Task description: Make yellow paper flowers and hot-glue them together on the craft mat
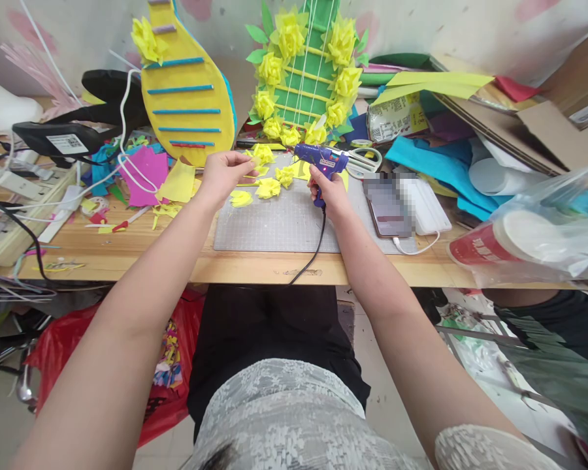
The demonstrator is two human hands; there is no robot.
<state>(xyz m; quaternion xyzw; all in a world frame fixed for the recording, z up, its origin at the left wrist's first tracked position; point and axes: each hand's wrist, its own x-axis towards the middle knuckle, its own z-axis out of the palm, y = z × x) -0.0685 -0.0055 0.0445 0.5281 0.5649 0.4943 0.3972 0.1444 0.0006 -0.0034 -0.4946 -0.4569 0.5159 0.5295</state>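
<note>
My right hand (332, 189) is wrapped round the handle of a blue hot glue gun (318, 156), whose nozzle points left and whose small red light is lit. A black cord hangs from its grip over the table's front edge. My left hand (228, 173) is closed in a pinch on a small piece of yellow paper, partly covered by the fingers. Close beyond those fingertips is a yellow paper flower (263, 154). Between my hands, more yellow paper flowers (268, 188) and a loose cluster of yellow petals (240, 199) lie on the grey cutting mat (274, 228).
A yellow lute-shaped cardboard piece (183, 98) and a green one (318, 78) ringed with yellow flowers lean at the back. Scissors (365, 162), a phone (387, 205) and a white power bank (425, 205) lie right. A bagged cup (504, 238) stands near the right edge.
</note>
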